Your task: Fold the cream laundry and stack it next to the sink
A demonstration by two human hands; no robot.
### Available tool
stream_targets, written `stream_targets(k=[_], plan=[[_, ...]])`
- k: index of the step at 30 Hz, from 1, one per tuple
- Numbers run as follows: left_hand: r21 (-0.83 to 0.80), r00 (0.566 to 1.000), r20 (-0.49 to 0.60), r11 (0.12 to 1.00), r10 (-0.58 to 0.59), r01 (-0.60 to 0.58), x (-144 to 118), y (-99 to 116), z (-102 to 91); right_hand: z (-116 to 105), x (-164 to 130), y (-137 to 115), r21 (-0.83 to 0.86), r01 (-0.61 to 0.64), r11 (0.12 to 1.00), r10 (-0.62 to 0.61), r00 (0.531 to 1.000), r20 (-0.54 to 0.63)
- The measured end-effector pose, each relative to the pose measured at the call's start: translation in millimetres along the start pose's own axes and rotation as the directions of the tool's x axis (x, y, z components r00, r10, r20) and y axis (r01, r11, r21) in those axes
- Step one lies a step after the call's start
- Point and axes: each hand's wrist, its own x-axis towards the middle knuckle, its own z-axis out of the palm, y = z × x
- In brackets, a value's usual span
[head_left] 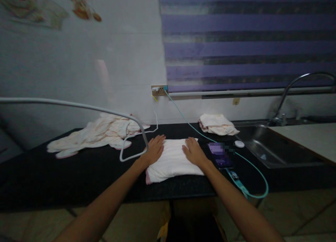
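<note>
A white folded cloth with a pink edge [174, 161] lies flat on the black countertop [105, 179], close to its front edge. My left hand [155, 149] rests on the cloth's left side with the fingers stretched out. On the right side, my right hand [194, 151] lies palm down, fingers extended. Neither hand grips anything. Whether the cloth is a garment or a towel cannot be made out.
Loose cream fabric [102, 133] is heaped at the back left; a folded cloth stack [217, 124] sits at the back right. A phone [219, 154] with a teal cable [265, 179] lies near my right hand. Further right is a sink [278, 154]. A white cable [78, 104] crosses at left.
</note>
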Motion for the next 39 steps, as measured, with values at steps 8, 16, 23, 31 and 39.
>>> stream_targets(k=[8, 16, 23, 31, 39], plan=[[-0.281, 0.922, 0.179, 0.916, 0.342, -0.285, -109, 43, -26.2, -43, -85, -34, 0.118, 0.360, 0.926, -0.375, 0.915, 0.152], [-0.134, 0.940, 0.060, 0.936, 0.335, -0.325, -168, 63, 0.4, -36, -140, -28, 0.055, 0.386, 0.921, -0.389, 0.898, 0.204], [-0.037, 0.947, -0.036, 0.946, 0.320, -0.321, -184, 60, 5.3, -23, -174, -14, -0.157, 0.342, 0.927, -0.324, 0.937, 0.128], [-0.051, 0.899, -0.291, 0.933, 0.327, -0.356, -206, 16, 8.0, -53, -175, 2, 0.127, 0.470, 0.873, -0.480, 0.875, 0.062], [-0.510, 0.879, -0.475, 0.822, -0.025, -0.252, -194, 34, 9.9, -77, -175, -8, 0.469, 0.117, 0.875, 0.036, 0.952, -0.303]])
